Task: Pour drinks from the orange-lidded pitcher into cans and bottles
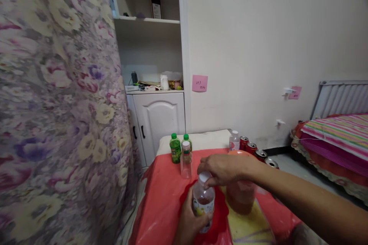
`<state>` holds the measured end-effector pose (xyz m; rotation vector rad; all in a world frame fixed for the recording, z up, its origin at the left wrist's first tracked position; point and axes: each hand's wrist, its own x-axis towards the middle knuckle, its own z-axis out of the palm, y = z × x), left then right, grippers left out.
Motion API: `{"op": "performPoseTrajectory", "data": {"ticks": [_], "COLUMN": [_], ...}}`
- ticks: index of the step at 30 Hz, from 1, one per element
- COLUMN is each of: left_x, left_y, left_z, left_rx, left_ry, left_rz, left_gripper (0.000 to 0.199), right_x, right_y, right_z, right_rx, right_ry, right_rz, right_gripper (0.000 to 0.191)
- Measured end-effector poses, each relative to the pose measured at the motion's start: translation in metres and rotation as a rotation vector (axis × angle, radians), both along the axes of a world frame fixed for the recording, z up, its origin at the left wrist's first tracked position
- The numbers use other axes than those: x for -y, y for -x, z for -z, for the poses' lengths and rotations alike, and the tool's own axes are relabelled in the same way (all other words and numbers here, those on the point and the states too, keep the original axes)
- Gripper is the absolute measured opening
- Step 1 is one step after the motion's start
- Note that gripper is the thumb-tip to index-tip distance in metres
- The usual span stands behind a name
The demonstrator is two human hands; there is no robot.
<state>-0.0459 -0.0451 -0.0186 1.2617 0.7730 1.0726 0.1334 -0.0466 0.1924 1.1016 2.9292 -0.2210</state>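
Head view: left hand clamped round the bottle, over red dish on the surface, likely to steady it; right hand pinching white cap from above, presumably for purchase; green bottles grouped behind, probably for elbow room

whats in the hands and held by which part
A bottle: the left hand grips its labelled body; the right hand is at its cap, but whether it grips is unclear.
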Motion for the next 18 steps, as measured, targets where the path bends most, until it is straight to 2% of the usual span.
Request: {"op": "performPoseTrajectory", "data": {"ticks": [2,6,9,13,18], "left_x": [0.001,0.003,0.004,0.003,0.005], "left_y": [0.000,0.000,0.000,0.001,0.001], "left_z": [-0.001,-0.004,-0.005,-0.007,-0.013], "left_rx": [0.001,-0.011,0.001,0.019,-0.016], "left_ry": [-0.018,-0.035,-0.037,-0.059,0.004], "left_rz": [-0.002,-0.020,-0.006,0.005,-0.054], "left_gripper": [0.089,0.085,0.083,0.083,0.081], "right_x": [0.000,0.002,0.003,0.009,0.017], "right_y": [0.001,0.004,0.007,0.005,0.002], "right_z": [0.003,0.006,0.005,-0.005,-0.014], "right_rx": [0.002,0.044,0.089,0.002,-0.082], "right_ry": [-0.017,-0.062,-0.099,-0.073,-0.005], "right_rz": [0.038,0.136,0.192,0.175,0.065], "right_gripper": [0.031,0.060,0.071,0.069,0.046]}}
